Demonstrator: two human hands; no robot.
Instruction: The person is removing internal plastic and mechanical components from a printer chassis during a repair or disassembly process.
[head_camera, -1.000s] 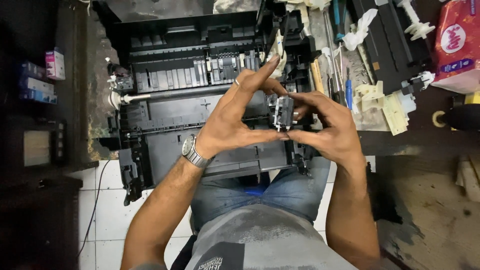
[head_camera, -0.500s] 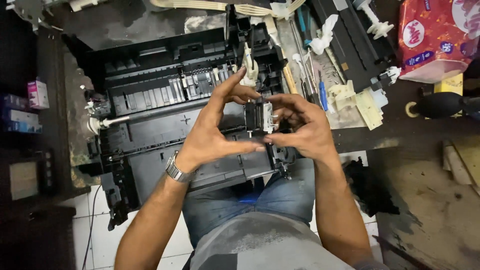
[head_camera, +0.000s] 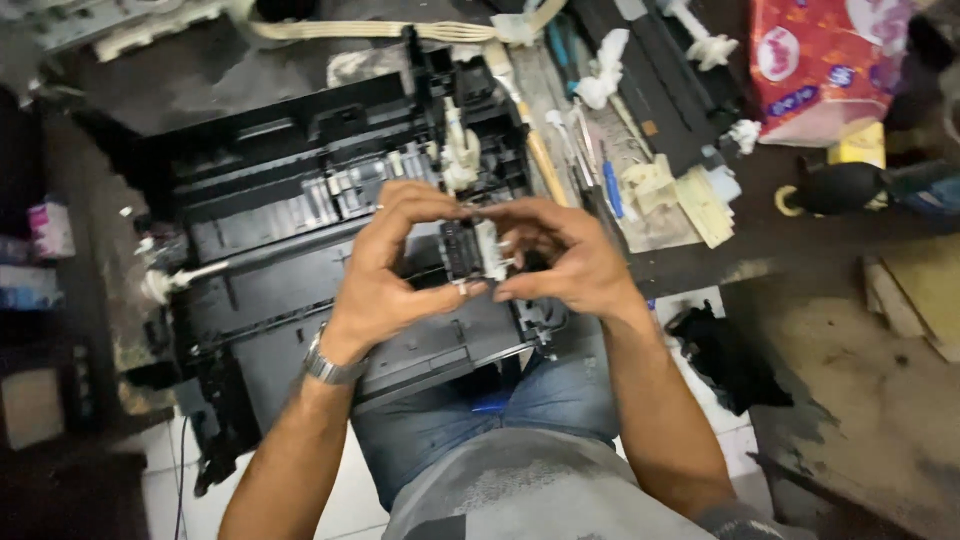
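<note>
A small black and white printer part (head_camera: 470, 250) is held between both hands above an opened black printer chassis (head_camera: 280, 240). My left hand (head_camera: 385, 275), with a metal wristwatch (head_camera: 330, 365) on the wrist, pinches the part from the left with thumb below and fingers above. My right hand (head_camera: 560, 260) grips it from the right side. The chassis rests across my lap, its rollers and rails exposed. My jeans (head_camera: 500, 420) show beneath my forearms.
To the right of the chassis lie screwdrivers and tools (head_camera: 570, 140), white plastic pieces (head_camera: 665, 185), and crumpled tissue (head_camera: 605, 70). A red printed packet (head_camera: 820, 65) sits at the top right. A black cloth (head_camera: 725, 355) lies on the white floor tiles. Small boxes (head_camera: 45, 230) stand at the left.
The view has shifted, so the printer and hands sit lower and further left in frame. Both hands keep hold of the small part, fingers adjusting slightly around it.
</note>
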